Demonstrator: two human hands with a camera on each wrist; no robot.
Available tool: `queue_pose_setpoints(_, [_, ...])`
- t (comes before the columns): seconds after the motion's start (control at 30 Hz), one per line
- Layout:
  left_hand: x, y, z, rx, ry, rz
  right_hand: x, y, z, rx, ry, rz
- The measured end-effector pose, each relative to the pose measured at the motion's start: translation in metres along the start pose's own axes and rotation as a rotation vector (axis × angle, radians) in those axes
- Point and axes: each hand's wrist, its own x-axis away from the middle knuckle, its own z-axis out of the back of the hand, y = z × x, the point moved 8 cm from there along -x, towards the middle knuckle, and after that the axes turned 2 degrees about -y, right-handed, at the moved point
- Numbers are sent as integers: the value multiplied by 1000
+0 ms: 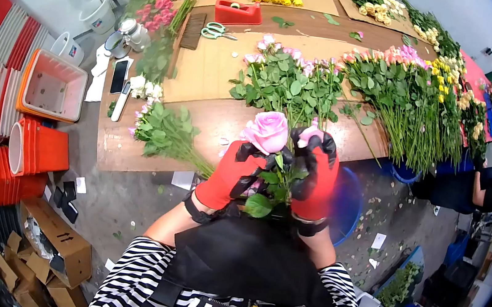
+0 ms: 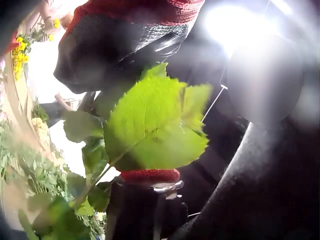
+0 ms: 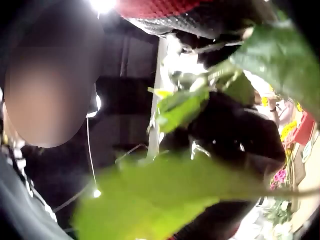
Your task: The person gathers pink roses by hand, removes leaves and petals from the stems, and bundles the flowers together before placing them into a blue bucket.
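Note:
In the head view, a large pink rose [image 1: 267,133] stands upright at the table's front edge. My left hand [image 1: 230,173], in a red glove with black fingers, grips it just below the bloom. Close beside it, my right hand [image 1: 314,184], gloved alike, pinches what looks like a pink petal [image 1: 310,136] between thumb and fingers. Green rose leaves [image 1: 274,188] hang between the two hands. The left wrist view has a bright serrated leaf [image 2: 155,125] below a gloved hand. A blurred leaf [image 3: 170,195] covers the lower part of the right wrist view.
Pink roses [image 1: 296,82] lie ahead on cardboard, with a mixed bunch [image 1: 415,95] to their right. A smaller bunch [image 1: 165,133] lies left. Scissors [image 1: 217,30], a red tape dispenser [image 1: 238,13] and a phone [image 1: 119,76] are farther back. A blue bucket [image 1: 347,207] stands below right.

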Motion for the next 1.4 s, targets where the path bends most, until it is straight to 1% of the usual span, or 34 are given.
queue_pose_setpoints(0.03, [-1,1,2,-17,-19,3,-2,8,11,-75,44,-116])
queue_pose_setpoints(0.07, [-3,3,3,-34,-36,4,-4,-1,14,41,82,-7])
queue_pose_setpoints(0.1, [-3,14,-5,-5,-2,7,-3,-14,12,157,122,100])
queue_pose_setpoints(0.13, [-5,15,-6,-44,-28,-16,1,-28,8,272,165,207])
queue_pose_setpoints(0.17, [-8,14,-7,-82,-57,-36,5,-46,-6,311,146,245])
queue_pose_setpoints(0.2, [-9,14,-10,-120,-88,-55,6,-55,-15,449,68,302])
queue_pose_setpoints(0.23, [-3,13,-10,-179,27,-58,7,-61,-23,586,-10,358])
queue_pose_setpoints(0.27, [-1,10,-12,-127,10,-73,9,-66,-32,722,-91,414])
queue_pose_setpoints(0.3, [-1,7,-13,-76,-6,-90,12,-66,-35,790,-66,398])
queue_pose_setpoints(0.33, [-1,7,-14,-25,-20,-107,13,-66,-33,725,-48,408])
queue_pose_setpoints(0.37, [-6,6,-10,-357,-3,-7,13,-64,-31,658,-34,417])
queue_pose_setpoints(0.4, [-6,3,-7,-264,7,-27,12,-60,-29,589,-24,425])
queue_pose_setpoints(0.43, [-4,-3,-1,-171,18,-47,10,-49,-23,456,-8,349])
queue_pose_setpoints(0.47, [-2,-6,2,-79,28,-65,9,-37,-19,269,2,241])
queue_pose_setpoints(0.5, [-1,13,-12,-42,24,-81,7,-25,-16,83,13,133])
queue_pose_setpoints(0.57, [-1,21,-16,-29,-29,-76,5,5,-3,-243,52,-49])
queue_pose_setpoints(0.6, [-2,23,-17,-23,-57,-72,-2,8,-4,-347,-48,-20])
queue_pose_setpoints(0.63, [-5,27,-14,-86,11,-104,-2,2,4,-157,-51,35])
queue_pose_setpoints(0.67, [-9,29,-13,-84,25,-117,-3,-5,8,33,-56,91])
queue_pose_setpoints(0.77, [-13,31,-10,-119,77,-143,-3,-30,5,284,161,239])
queue_pose_setpoints(0.83, [-12,30,-8,-190,129,-148,4,-59,-22,463,28,276])
queue_pose_setpoints(0.9, [-10,33,-10,-225,165,-184,6,-68,-38,603,-73,408])
queue_pose_setpoints(0.97, [-4,39,-15,-220,193,-255,12,-78,-57,880,-85,501])
queue_pose_setpoints(1.03, [-2,38,-14,-311,226,-320,13,-81,-67,1107,-76,580])
queue_pose_setpoints(1.1, [0,43,-17,-355,247,-373,13,-73,-65,1079,-90,609])
queue_pose_setpoints(1.17, [-3,42,-16,-350,229,-324,12,-72,-64,1045,-119,618])
queue_pose_setpoints(1.2, [-4,41,-16,-347,221,-300,10,-70,-59,872,-90,536])
queue_pose_setpoints(1.23, [-7,40,-15,-281,187,-308,9,-64,-56,700,-61,452])
queue_pose_setpoints(1.27, [-10,34,-12,-191,163,-226,8,-58,-52,528,-33,367])
queue_pose_setpoints(1.3, [-11,29,-9,-101,138,-144,6,-52,-45,486,-87,415])
queue_pose_setpoints(1.33, [-12,24,-8,-11,113,-63,2,-39,-32,288,-56,335])
queue_pose_setpoints(1.37, [-14,30,-10,1,124,-121,-2,-26,-21,92,-25,253])
queue_pose_setpoints(1.4, [-14,33,-8,-35,137,-136,-5,-14,-11,-104,6,167])
